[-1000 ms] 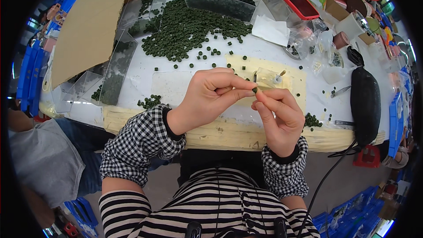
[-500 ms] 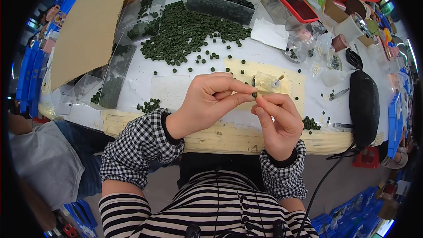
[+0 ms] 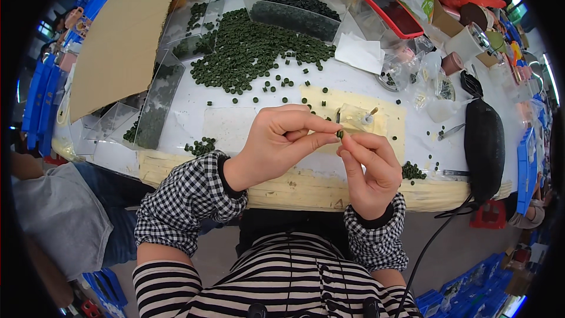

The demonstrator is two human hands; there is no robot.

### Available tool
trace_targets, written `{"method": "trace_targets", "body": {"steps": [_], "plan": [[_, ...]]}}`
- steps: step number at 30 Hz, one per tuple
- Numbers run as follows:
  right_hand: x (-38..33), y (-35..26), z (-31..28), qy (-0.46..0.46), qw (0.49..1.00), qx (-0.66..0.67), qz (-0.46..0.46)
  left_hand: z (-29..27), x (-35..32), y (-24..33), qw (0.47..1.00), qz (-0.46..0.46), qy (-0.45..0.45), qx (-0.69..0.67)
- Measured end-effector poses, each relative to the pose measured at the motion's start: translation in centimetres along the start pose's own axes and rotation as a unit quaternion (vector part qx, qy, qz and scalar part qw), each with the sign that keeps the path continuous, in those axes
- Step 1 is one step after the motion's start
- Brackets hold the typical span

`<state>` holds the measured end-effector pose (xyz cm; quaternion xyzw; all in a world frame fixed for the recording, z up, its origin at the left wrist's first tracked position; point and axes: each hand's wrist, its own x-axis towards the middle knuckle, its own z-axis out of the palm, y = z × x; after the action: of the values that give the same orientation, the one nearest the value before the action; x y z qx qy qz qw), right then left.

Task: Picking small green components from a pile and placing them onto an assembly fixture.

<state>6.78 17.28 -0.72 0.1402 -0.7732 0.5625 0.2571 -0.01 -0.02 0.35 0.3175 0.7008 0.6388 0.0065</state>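
**Green piece [image 3: 340,134] pinched over the desk [image 3: 188,109]**

Nearest me, checked sleeves [image 3: 191,200] cover my forearms. A right-hand cluster [image 3: 413,171] and a left-hand cluster [image 3: 200,146] of similar pieces flank my hands. My left grip [image 3: 273,141] pinches the piece between thumb and forefinger; my right grip [image 3: 372,168] meets its other side, though I cannot tell whether it pinches too. Beyond sits a pale block [image 3: 355,117], then a broad green heap [image 3: 241,50], and farthest, a red-cased phone [image 3: 385,9].

I see the left hand [image 3: 276,141] angled inward, thumb and forefinger pinched (daintily, too); the right hand [image 3: 371,171], fingers bent, has its fingertips right beside them.
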Motion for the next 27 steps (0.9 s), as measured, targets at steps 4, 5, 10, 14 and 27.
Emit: {"method": "trace_targets", "body": {"steps": [4, 5, 10, 14, 27], "plan": [[0.01, 0.0, 0.04, -0.002, 1.0, 0.003, 0.002, -0.13, -0.01, 0.03, 0.999, 0.04, 0.006, 0.032], [0.01, -0.02, 0.03, -0.002, 1.0, 0.005, 0.003, -0.12, 0.07, 0.07, 0.998, 0.052, 0.007, 0.042], [-0.01, -0.08, 0.08, -0.002, 1.0, 0.003, 0.006, -0.11, 0.11, 0.21, 0.997, 0.058, 0.011, 0.053], [0.03, -0.12, 0.03, -0.002, 1.0, 0.003, 0.007, -0.14, 0.13, 0.17, 0.997, 0.06, 0.01, 0.053], [-0.04, -0.19, 0.03, -0.001, 1.0, 0.012, 0.017, 0.0, 0.07, 0.55, 0.999, 0.026, 0.01, 0.039]]}}
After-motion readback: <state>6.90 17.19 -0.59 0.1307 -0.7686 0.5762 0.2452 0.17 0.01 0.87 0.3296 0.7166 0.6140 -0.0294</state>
